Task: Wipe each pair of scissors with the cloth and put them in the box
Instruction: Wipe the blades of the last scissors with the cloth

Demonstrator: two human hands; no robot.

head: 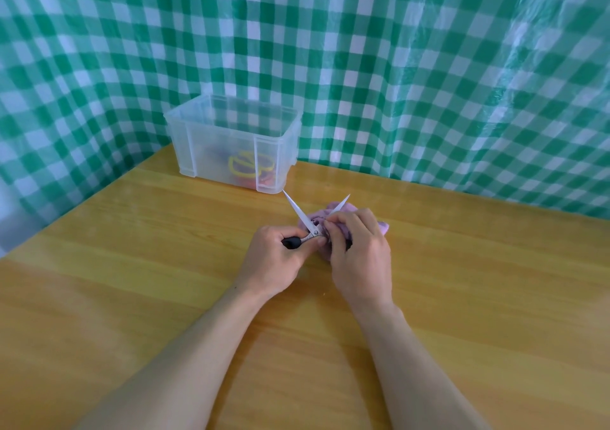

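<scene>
On the wooden table [132,264], our left hand [274,258] curls around the black handle of the scissors [298,208], their blades spread in a V pointing toward the clear box [185,125] just beyond. Our right hand [359,254] pinches the purple cloth [383,228] against the right blade near the pivot. A yellow-handled pair [244,165] lies inside the box.

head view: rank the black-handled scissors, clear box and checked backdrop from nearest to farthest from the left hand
1. black-handled scissors, gripped in the left hand.
2. clear box, ahead and slightly left.
3. checked backdrop, behind the box.
</scene>
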